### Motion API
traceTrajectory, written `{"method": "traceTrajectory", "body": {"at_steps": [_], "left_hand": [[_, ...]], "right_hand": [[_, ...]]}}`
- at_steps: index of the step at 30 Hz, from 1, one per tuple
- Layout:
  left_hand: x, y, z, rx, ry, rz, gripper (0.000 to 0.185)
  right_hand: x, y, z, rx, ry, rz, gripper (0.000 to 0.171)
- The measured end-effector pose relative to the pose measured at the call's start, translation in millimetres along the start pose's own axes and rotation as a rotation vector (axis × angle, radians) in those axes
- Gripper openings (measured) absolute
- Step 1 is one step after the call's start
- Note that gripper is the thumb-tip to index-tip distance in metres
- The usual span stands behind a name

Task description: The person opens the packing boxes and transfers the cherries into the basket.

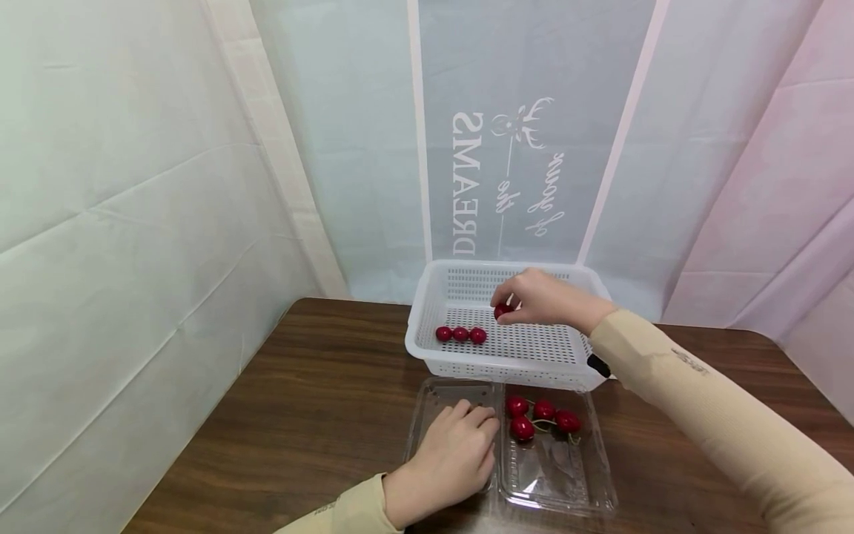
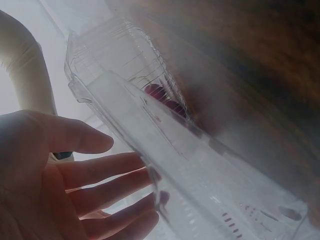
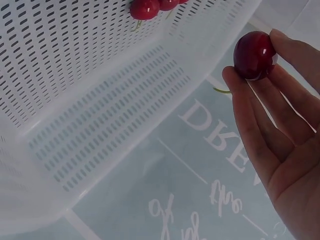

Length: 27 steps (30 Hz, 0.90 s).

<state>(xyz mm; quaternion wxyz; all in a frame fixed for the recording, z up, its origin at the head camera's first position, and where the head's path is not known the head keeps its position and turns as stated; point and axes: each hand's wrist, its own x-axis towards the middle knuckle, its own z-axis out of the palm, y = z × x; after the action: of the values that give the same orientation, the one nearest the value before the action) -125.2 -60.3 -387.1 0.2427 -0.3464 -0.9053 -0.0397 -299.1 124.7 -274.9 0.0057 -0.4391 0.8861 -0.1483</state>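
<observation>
We see one dark red cherry pinched in the right hand over a white slotted basket, near three cherries in a row, while the left hand, fingers loosely spread, touches a clear container holding four other cherries.

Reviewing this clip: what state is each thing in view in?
White perforated basket: upright, open-topped
Basket cherries: three, lined up in a row
Clear plastic clamshell: opened out, halves side by side
Clamshell cherries: four, grouped, stems visible
Held cherry: pinched, off the basket floor
Right hand: pinches that cherry
Left hand: touches the clamshell
Printed cloth: hanging
</observation>
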Motion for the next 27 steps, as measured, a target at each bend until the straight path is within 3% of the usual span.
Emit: {"method": "traceTrajectory", "body": {"at_steps": [27], "left_hand": [[-0.6,-1.0,2.3,0.003,-0.021,-0.002,0.020]], "right_hand": [[29.9,20.4,12.3,0.040,-0.066,0.056,0.016]]}}
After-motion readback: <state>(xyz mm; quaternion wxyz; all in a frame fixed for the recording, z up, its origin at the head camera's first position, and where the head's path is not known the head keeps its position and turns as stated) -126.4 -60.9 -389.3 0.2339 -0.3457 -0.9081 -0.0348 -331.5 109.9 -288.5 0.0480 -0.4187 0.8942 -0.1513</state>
